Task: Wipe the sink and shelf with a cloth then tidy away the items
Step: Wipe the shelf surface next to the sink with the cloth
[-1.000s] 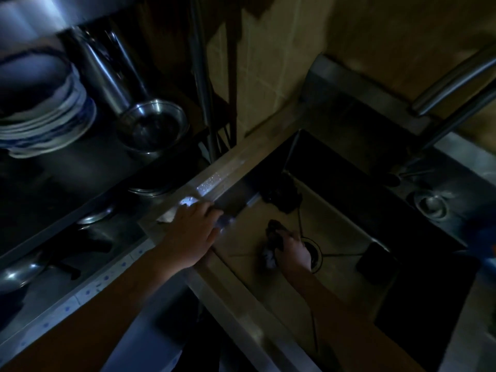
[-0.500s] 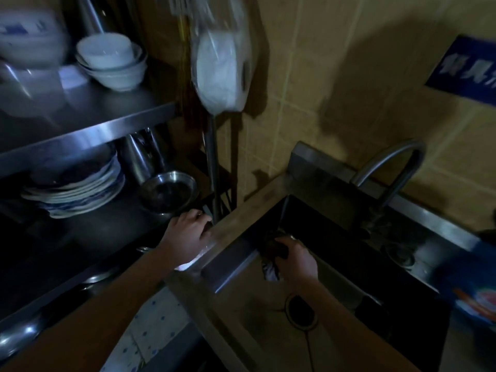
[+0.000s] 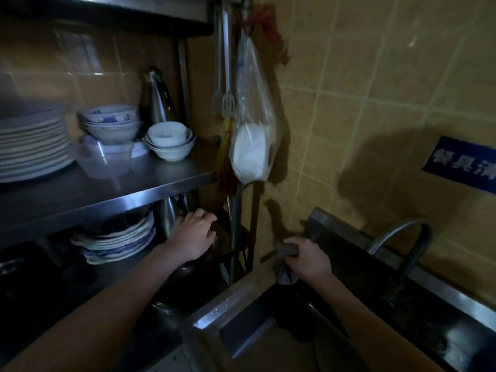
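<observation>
Over the near left corner of the steel sink (image 3: 214, 315): right hand (image 3: 308, 260) clenched into a fist, grip pressed tight around a grey cloth (image 3: 285, 275), with bunched ends sticking out above and below the fingers. Cloth held in the air above the sink rim, close to the tiled wall (image 3: 375, 89), not touching the basin. Behind it, a curved tap (image 3: 402, 237) at the back edge of the sink, and a blue sign (image 3: 461, 165) on the wall above.

Under the middle shelf (image 3: 107, 191) of the metal rack: left hand (image 3: 194, 237) reaching in, fingers bent and a little spread, above a dark round pot or bowl (image 3: 185, 291) on the lower level. Cannot tell whether the left grip holds anything; too dark there. Just left of this hand, a stack of blue-patterned plates (image 3: 115, 242) and a shiny steel vessel (image 3: 167, 213) standing behind.

On the middle shelf: a tall stack of white plates (image 3: 32, 149) at the far left, blue-and-white bowls (image 3: 110, 122) on a clear plastic container (image 3: 104, 159), small white bowls (image 3: 170, 140) nested beside, and a steel bottle (image 3: 158, 95) at the back. On the rack post: a hanging spatula (image 3: 228, 103) and a clear plastic bag (image 3: 252, 146) with something white inside.
</observation>
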A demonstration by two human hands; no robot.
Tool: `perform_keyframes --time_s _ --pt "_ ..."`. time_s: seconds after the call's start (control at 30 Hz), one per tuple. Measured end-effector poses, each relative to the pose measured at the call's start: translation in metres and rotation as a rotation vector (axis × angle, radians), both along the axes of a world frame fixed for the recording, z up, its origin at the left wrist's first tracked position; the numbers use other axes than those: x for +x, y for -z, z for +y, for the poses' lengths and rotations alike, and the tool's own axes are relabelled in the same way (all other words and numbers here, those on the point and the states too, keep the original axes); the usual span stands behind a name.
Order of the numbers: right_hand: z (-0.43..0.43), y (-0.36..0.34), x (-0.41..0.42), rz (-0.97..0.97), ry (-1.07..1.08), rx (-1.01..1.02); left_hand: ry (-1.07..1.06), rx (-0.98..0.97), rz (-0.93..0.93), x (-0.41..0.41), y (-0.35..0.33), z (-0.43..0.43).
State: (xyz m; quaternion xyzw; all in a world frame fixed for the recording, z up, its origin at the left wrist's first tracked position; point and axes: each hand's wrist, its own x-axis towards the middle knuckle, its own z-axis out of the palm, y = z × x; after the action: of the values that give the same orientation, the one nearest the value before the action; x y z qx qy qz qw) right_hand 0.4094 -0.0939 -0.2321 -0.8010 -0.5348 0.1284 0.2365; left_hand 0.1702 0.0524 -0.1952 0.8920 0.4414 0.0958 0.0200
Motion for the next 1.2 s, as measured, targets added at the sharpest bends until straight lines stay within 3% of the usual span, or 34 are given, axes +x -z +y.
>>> perform_keyframes --time_s 0.4,0.7,1.2 --pt "0.080 -0.072 -0.022 -0.064 -0.108 0.029 -0.159 0.026 -0.037 -0.049 -0.065 0.047" --pt "0.172 -0.116 -0.056 -0.078 -0.223 0.086 -0.176 -0.016 -0.043 -0.081 -0.075 0.098" --pt "0.337 -0.110 -0.125 0.014 -0.181 0.117 -0.192 -0.024 -0.060 -0.114 -0.066 0.215"
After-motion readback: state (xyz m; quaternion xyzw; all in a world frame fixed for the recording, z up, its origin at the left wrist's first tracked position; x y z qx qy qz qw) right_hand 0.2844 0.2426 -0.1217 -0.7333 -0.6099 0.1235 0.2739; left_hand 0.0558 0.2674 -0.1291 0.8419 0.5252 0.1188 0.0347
